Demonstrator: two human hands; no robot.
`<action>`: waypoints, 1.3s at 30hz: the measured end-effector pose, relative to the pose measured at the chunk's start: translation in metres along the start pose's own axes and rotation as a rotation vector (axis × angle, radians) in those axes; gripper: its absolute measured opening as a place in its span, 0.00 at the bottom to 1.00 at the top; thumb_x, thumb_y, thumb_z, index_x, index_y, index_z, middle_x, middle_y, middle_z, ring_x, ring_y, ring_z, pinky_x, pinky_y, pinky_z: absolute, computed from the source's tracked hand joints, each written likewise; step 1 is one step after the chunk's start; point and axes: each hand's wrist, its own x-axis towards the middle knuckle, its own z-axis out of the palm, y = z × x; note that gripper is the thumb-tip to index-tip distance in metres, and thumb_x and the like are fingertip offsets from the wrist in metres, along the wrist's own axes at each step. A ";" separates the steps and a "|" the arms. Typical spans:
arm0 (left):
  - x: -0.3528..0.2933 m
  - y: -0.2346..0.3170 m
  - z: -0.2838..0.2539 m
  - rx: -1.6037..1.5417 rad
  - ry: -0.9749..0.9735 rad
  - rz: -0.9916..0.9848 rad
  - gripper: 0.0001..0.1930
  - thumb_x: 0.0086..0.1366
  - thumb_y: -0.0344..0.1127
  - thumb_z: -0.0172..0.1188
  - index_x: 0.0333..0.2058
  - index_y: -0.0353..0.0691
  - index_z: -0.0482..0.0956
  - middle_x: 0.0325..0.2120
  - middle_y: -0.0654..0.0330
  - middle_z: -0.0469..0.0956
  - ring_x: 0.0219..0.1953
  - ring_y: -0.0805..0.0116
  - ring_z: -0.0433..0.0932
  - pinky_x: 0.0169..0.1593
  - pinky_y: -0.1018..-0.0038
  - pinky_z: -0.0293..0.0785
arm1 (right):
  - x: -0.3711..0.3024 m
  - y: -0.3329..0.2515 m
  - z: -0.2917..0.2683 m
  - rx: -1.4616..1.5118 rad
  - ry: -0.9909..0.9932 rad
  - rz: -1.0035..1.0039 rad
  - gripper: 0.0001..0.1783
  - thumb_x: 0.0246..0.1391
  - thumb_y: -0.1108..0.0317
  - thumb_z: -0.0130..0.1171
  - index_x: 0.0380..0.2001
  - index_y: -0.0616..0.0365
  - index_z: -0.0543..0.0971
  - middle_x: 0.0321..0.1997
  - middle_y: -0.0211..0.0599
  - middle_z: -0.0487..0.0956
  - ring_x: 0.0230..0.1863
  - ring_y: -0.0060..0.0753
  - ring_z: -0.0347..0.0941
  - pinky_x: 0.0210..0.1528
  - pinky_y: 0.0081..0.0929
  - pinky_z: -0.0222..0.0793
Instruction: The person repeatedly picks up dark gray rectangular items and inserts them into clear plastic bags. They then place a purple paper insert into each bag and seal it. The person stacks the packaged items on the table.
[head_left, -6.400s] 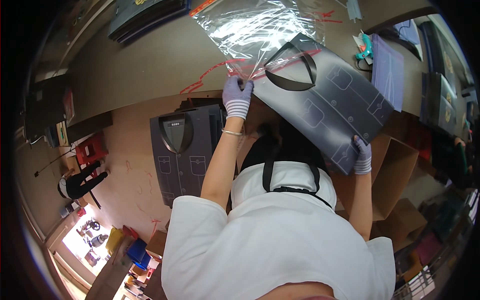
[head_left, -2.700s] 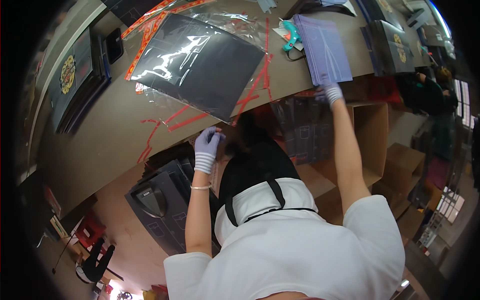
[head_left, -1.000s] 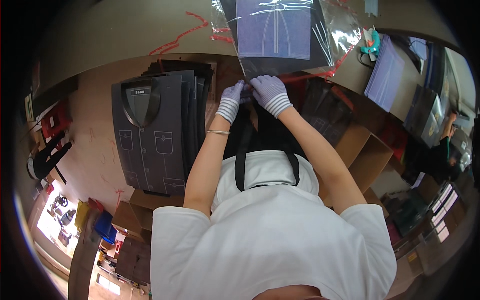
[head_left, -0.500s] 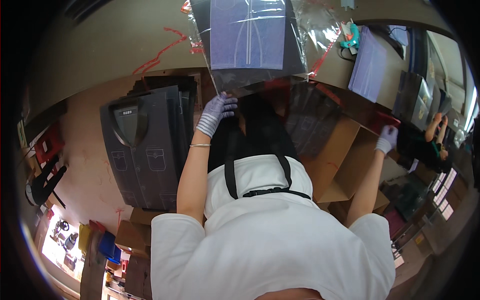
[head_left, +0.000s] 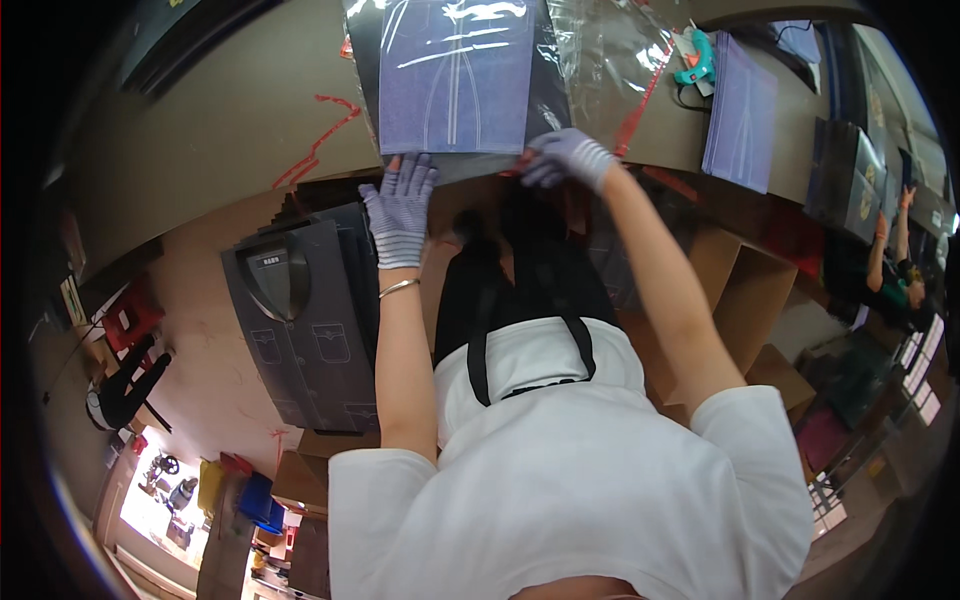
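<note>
A flat purple-blue panel with white stitch-like lines (head_left: 455,100) lies over a darker sheet, under shiny clear plastic (head_left: 610,55), at the table's near edge. My left hand (head_left: 400,210), in a purple-and-white striped glove, has its fingers stretched and apart at the panel's lower left corner. Across from it, my right hand (head_left: 572,160) wears a matching glove and is at the lower right of the dark sheet. Motion blurs its fingers, so its grip cannot be made out.
Below the table on the left stands a stack of dark shirt-shaped pieces (head_left: 300,340). Purple-blue panels (head_left: 740,115) lie on the table at right, beside a teal hand tool (head_left: 695,62). An open cardboard box (head_left: 750,290) is at lower right. Another person (head_left: 890,275) works at far right.
My right hand has swung in from the far right to the sheet's near edge. My left hand has spread its fingers at the panel. The panel and plastic appear further left in view.
</note>
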 end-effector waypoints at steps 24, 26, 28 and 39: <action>-0.028 0.042 0.001 0.485 -0.086 -0.159 0.17 0.63 0.40 0.47 0.44 0.34 0.69 0.40 0.49 0.72 0.46 0.55 0.71 0.51 0.61 0.67 | -0.303 -0.020 -0.110 -1.612 0.229 -0.369 0.09 0.37 0.74 0.56 0.26 0.53 0.79 0.29 0.35 0.75 0.36 0.40 0.70 0.40 0.33 0.67; -0.036 0.040 0.005 0.554 -0.091 -0.152 0.16 0.62 0.39 0.48 0.43 0.33 0.70 0.39 0.50 0.73 0.45 0.56 0.71 0.50 0.61 0.68 | -0.267 0.025 -0.108 -1.884 0.137 0.021 0.10 0.37 0.72 0.55 0.26 0.46 0.79 0.32 0.30 0.76 0.40 0.37 0.69 0.42 0.33 0.65; -0.040 0.042 0.008 0.631 -0.128 -0.112 0.15 0.62 0.38 0.48 0.43 0.33 0.69 0.38 0.50 0.73 0.44 0.56 0.72 0.49 0.62 0.68 | -0.201 0.104 -0.125 -2.092 0.069 0.258 0.10 0.43 0.69 0.51 0.28 0.42 0.80 0.32 0.30 0.78 0.41 0.34 0.71 0.42 0.34 0.64; -0.134 0.199 -0.055 2.139 0.711 1.010 0.15 0.49 0.36 0.62 0.34 0.34 0.76 0.30 0.50 0.76 0.36 0.57 0.75 0.44 0.69 0.70 | -0.019 0.213 -0.078 -2.124 0.016 0.047 0.11 0.48 0.66 0.48 0.32 0.46 0.80 0.36 0.30 0.79 0.46 0.32 0.70 0.52 0.41 0.56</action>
